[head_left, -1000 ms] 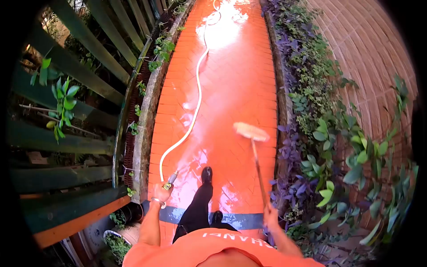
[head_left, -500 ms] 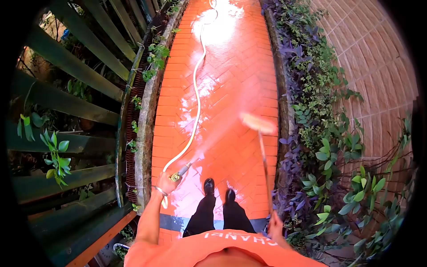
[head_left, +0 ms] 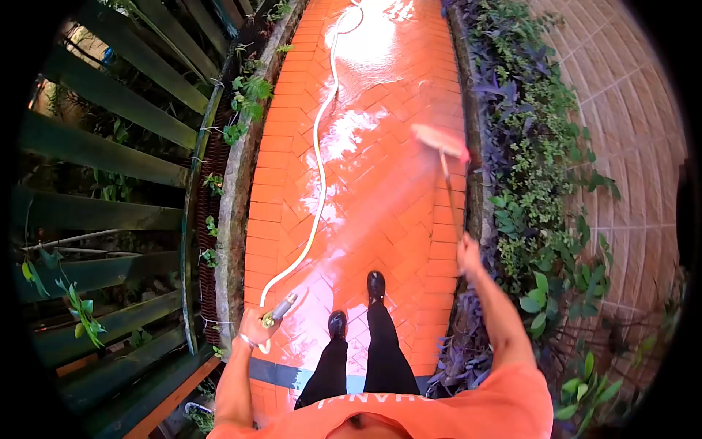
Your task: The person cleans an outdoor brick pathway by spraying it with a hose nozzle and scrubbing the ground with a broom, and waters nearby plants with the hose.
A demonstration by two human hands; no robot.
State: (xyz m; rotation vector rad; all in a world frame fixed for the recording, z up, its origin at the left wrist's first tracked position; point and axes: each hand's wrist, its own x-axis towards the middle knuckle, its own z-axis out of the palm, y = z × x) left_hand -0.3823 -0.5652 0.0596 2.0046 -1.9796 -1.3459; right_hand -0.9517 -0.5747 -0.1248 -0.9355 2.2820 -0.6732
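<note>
My left hand is closed around a hose nozzle at the lower left. From it a pale hose snakes away up the path. A fine spray leaves the nozzle toward the upper right. My right hand grips the handle of a push broom, whose wide pale head rests on or just above the wet tiles near the right edge. Motion blurs the broom head, so its bristles are unclear.
Wet orange brick paving runs straight ahead between stone curbs. A dark slatted fence stands on the left. Purple and green plants line the right, with brown tiles beyond. My black shoes are on the path.
My right arm has reached forward, carrying the broom head farther up the path and slightly right. The left hand with the nozzle has shifted a little down and left. My right foot has stepped forward.
</note>
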